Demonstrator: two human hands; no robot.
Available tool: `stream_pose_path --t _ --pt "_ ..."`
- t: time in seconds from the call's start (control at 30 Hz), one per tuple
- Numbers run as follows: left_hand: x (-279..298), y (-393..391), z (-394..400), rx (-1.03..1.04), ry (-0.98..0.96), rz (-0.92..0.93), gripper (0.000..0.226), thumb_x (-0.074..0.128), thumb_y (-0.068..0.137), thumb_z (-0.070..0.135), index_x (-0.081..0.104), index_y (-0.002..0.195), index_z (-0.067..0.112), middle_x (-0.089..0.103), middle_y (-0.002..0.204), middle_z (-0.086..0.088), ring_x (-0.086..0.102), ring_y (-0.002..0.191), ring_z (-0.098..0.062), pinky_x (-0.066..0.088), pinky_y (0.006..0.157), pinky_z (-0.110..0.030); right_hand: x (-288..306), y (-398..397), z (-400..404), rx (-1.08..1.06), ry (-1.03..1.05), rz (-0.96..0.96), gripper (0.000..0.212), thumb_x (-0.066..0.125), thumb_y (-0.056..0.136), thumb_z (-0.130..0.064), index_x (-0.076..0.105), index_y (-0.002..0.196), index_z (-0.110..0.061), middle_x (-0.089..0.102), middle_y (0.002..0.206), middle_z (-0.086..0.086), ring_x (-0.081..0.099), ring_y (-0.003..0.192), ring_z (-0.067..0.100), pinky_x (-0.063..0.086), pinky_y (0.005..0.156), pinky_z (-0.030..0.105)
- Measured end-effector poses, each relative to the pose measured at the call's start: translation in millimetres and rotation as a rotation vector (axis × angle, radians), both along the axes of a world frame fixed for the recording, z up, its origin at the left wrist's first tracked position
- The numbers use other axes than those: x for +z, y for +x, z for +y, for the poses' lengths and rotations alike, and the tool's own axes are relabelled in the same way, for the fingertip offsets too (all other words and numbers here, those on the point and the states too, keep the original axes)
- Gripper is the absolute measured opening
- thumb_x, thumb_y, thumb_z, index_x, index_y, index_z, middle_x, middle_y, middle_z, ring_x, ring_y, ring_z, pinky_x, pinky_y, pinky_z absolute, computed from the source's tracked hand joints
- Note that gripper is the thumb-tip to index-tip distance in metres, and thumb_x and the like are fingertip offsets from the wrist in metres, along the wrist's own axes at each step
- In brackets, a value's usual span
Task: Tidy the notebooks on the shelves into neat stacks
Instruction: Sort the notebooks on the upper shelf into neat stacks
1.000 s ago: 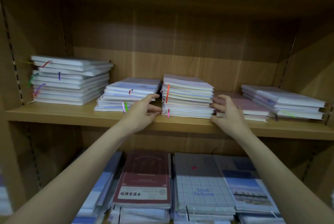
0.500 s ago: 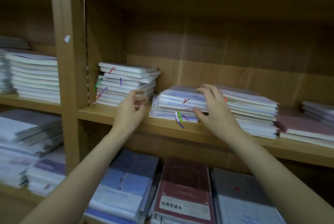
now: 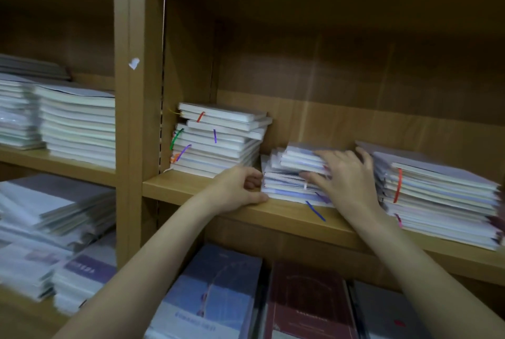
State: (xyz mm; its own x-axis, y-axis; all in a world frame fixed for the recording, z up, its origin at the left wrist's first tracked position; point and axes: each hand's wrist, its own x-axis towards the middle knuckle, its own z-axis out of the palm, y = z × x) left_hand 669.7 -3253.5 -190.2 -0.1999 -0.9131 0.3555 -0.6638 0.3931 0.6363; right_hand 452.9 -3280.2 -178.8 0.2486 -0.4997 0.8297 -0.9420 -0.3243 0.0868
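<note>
**Two hands squaring a loose pile on the middle shelf**

Several stacks of notebooks sit on the wooden shelf (image 3: 207, 188), which runs from an upright divider (image 3: 134, 120) on the left off to the right edge of view. Largest on this board is the right stack (image 3: 442, 202), fairly even, with an orange ribbon hanging down its front. At the left end, against the side wall, the tall stack (image 3: 218, 141) has its upper books stepped out of line, and coloured ribbons trail from its edges. Between these two lies the low middle stack (image 3: 289, 174), the one being handled: its books are fanned and skewed, and a blue ribbon spills over the shelf lip. Judging by the hands on either side, the aim is to press these books into line.

The left hand (image 3: 237, 191) rests on the shelf edge at the pile's left side, arm reaching up from below; its fingers are curled in against the books' edges, thumb along the board, seemingly acting as a stop. Whether it pinches anything cannot be told.

The right hand (image 3: 347, 177) lies over the pile's right half, fingers apart and fairly straight, spread across the top books, thumb low against the front edges, likely pushing them leftward.

More notebooks lie on the shelf below and in the neighbouring bay.
</note>
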Motion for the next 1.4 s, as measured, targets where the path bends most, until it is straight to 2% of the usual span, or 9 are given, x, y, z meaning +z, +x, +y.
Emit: stream_pose_path --t 0.13,0.33,0.53,0.73,0.97,1.1,1.2,1.3,1.4 --pt "0.6 -4.3 -2.9 0.048 -0.024 -0.019 0.057 0.073 0.078 0.028 0.052 0.129 0.013 0.062 0.113 0.001 0.056 0.100 -0.008 0.044 0.091 -0.019 4.9 3.8 -6.3 0.023 -0.118 -0.003 0.047 0.055 0.078 -0.052 0.068 0.099 -0.013 0.070 0.085 0.005 0.063 0.084 0.029 0.025 0.097 0.043" --pt "1.9 -8.7 -3.6 0.080 -0.044 0.016 0.053 0.074 0.078 0.023 0.054 0.126 0.012 0.064 0.113 0.000 0.056 0.095 -0.006 0.042 0.085 -0.015 8.5 8.4 -4.2 0.032 -0.054 0.061 0.052 0.050 0.078 -0.056 0.069 0.096 -0.011 0.071 0.086 0.005 0.063 0.084 0.028 0.032 0.094 0.045" --pt "-0.5 -10.6 -5.7 0.115 -0.058 0.013 0.060 0.071 0.081 0.021 0.046 0.136 0.017 0.062 0.120 -0.001 0.057 0.107 -0.011 0.044 0.095 -0.025 24.8 -12.3 16.6 0.203 0.318 -0.073 0.053 0.055 0.084 -0.052 0.059 0.122 -0.014 0.059 0.124 0.003 0.047 0.119 0.022 0.032 0.097 0.034" --pt "3.2 -12.1 -8.7 0.045 0.054 0.028 0.056 0.069 0.083 0.015 0.047 0.135 0.015 0.056 0.129 -0.001 0.053 0.118 -0.013 0.039 0.103 -0.027 25.3 -13.0 20.4 -0.067 0.718 -0.060 0.081 0.051 0.078 -0.068 0.027 0.144 -0.027 0.025 0.150 0.007 0.027 0.137 0.034 0.031 0.109 0.046" --pt "2.0 -12.1 -13.8 -0.045 0.070 0.021 0.047 0.061 0.087 0.011 0.049 0.133 0.014 0.055 0.132 0.001 0.047 0.124 -0.010 0.032 0.104 -0.021 16.9 -2.7 21.0 -0.015 0.576 -0.263 0.079 0.062 0.075 -0.062 0.041 0.139 -0.022 0.040 0.138 0.007 0.041 0.127 0.025 0.036 0.099 0.032" --pt "1.2 -12.3 -7.2 -0.060 -0.018 -0.061 0.045 0.056 0.090 0.011 0.048 0.134 0.014 0.055 0.132 -0.002 0.048 0.124 -0.012 0.031 0.092 -0.011 16.8 1.8 27.2 -0.125 0.618 -0.194 0.075 0.055 0.080 -0.063 0.036 0.141 -0.023 0.033 0.144 0.009 0.034 0.131 0.033 0.034 0.103 0.041" --pt "0.6 -5.3 1.6 0.013 -0.146 0.025 0.040 0.058 0.089 0.011 0.051 0.129 0.011 0.060 0.125 -0.003 0.055 0.116 -0.012 0.036 0.087 -0.009 28.0 16.4 31.8 -0.204 0.499 -0.030 0.071 0.049 0.085 -0.062 0.031 0.142 -0.024 0.021 0.152 0.009 0.015 0.140 0.036 0.019 0.112 0.046" --pt "-4.0 21.0 12.2 0.257 -0.417 0.197 0.029 0.054 0.090 0.010 0.058 0.118 0.014 0.066 0.109 0.004 0.059 0.104 -0.008 0.045 0.087 -0.018 48.0 45.8 32.7 0.185 0.405 -0.168 0.060 0.053 0.089 -0.047 0.034 0.141 -0.022 0.027 0.149 0.005 0.025 0.137 0.025 0.026 0.105 0.032" --pt "-15.7 51.0 14.5 0.499 -0.585 0.060 0.038 0.051 0.091 0.010 0.051 0.129 0.016 0.061 0.119 0.002 0.052 0.115 -0.013 0.037 0.100 -0.030 61.3 85.2 18.0 0.350 0.517 -0.258 0.063 0.057 0.088 -0.047 0.034 0.141 -0.022 0.040 0.143 0.003 0.037 0.130 0.024 0.031 0.089 0.026"
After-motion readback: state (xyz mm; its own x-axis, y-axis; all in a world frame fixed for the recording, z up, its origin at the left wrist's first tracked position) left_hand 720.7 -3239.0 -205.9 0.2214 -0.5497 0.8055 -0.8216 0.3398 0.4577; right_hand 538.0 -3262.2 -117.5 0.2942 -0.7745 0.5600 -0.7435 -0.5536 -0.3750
